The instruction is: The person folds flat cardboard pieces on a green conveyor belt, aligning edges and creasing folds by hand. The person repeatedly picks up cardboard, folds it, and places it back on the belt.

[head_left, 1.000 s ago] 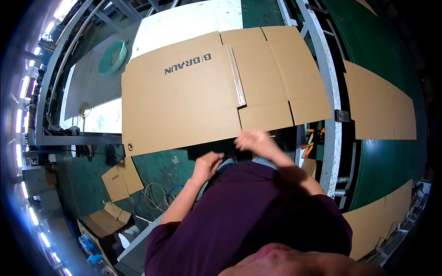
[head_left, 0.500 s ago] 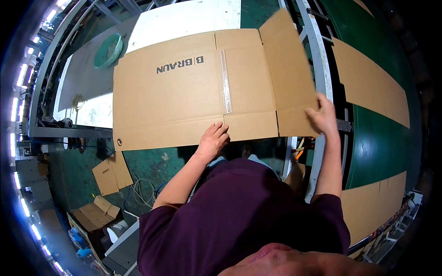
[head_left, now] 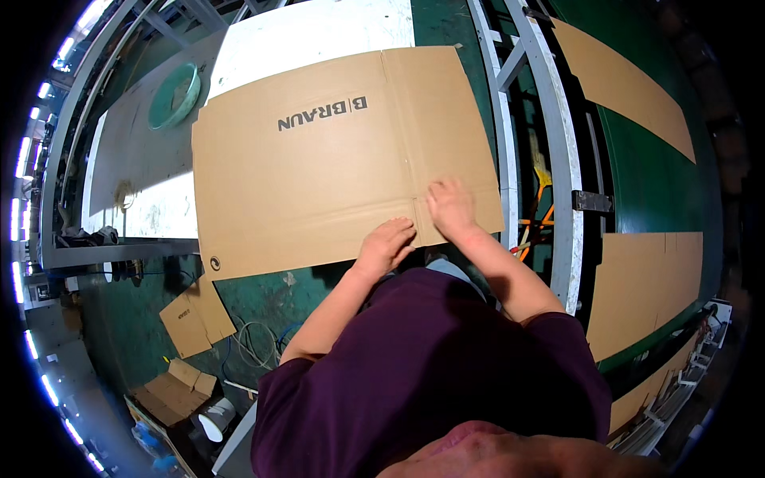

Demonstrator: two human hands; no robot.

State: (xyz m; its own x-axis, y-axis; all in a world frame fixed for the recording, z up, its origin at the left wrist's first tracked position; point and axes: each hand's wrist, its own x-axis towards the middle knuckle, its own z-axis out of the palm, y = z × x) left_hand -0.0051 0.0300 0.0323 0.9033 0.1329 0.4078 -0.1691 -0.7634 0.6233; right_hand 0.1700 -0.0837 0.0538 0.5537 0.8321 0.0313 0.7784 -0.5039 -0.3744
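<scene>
A large brown cardboard carton [head_left: 319, 175], flattened and with dark print, lies across the work surface in front of me. A lengthwise seam runs down its right part, with the right-hand panel [head_left: 450, 119] lying flat. My left hand [head_left: 386, 241] rests on the near edge beside this seam, its fingers stretched out together on the board. Just right of the seam, my right hand [head_left: 451, 209] touches the panel. Motion smears its fingers, so their closure is unclear.
Metal rails [head_left: 558, 151] stand to the right, beside a green conveyor belt [head_left: 649, 175] carrying flat cardboard sheets [head_left: 649, 279]. A green basin [head_left: 175, 95] sits on the table at the far left. Below left, a cardboard piece [head_left: 198, 319] and cables [head_left: 256, 342] lie on the floor.
The raised right panel has come down to the left, covering the clear tape strip. My right hand moved left from the panel's outer edge to the seam. The belt's sheets shifted.
</scene>
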